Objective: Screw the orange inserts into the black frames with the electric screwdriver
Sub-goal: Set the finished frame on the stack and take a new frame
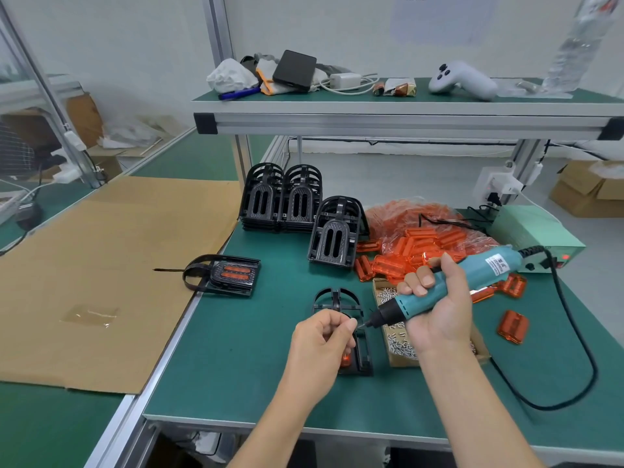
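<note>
While the right hand [435,319] wraps its fingers around the screwdriver [449,285], bit pointing left, the left hand [324,336] pinches something too small to identify at the bit tip. Beneath both hands, a frame [341,300] lies on the tabletop [236,349] near its front edge, an insert [345,359] showing at its near end. Loose inserts [422,248] are heaped toward the right rear, with stacked frames [280,197] at the rear edge.

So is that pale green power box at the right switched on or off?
On, apparently: the pale green power box shows a small red light glowing on its front face.
</note>
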Demonstrator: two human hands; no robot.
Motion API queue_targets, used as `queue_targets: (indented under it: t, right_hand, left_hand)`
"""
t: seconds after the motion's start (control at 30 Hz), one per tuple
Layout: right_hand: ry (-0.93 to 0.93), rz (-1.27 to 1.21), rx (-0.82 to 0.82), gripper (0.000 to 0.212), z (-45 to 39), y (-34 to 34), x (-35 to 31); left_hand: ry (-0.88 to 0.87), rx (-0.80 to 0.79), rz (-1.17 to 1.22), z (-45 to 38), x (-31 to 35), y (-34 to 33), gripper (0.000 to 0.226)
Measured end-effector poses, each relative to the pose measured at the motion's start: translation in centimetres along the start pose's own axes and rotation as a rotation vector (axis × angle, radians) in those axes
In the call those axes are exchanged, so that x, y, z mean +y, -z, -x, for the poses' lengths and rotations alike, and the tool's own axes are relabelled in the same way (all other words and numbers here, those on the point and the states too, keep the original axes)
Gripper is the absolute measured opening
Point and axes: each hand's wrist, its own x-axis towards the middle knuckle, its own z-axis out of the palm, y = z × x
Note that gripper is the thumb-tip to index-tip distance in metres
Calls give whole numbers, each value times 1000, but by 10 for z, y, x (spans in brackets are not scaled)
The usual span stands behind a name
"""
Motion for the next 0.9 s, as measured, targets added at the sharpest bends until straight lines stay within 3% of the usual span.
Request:
queue_targets:
  t: [0.17,0.33,0.5,0.63,0.8,0.9]
  right_hand:
    - [-34,-12,-2,28,-3,-14,8]
    - [-48,15,6,24,-4,-23,11]
    - [-57,32,-24,21,-1,-27,15]
    - [-38,50,-31,23,-1,-26,12]
    - [7,148,-38,18,2,-23,13]
    - [33,271,-61,19,6,-21,20]
  left_hand:
    - [-80,-24,5,-3,2,18,12]
    - [-76,-114,55,-7,1,36,23]
    - [-89,-99,11,-12,-2,38,22]
    - [-103,-87,-140,-12,-2,38,12]
    - [-383,-28,-481,-12,-5,37,15]
    - [-456,-19,-669,-10,-16,33,7]
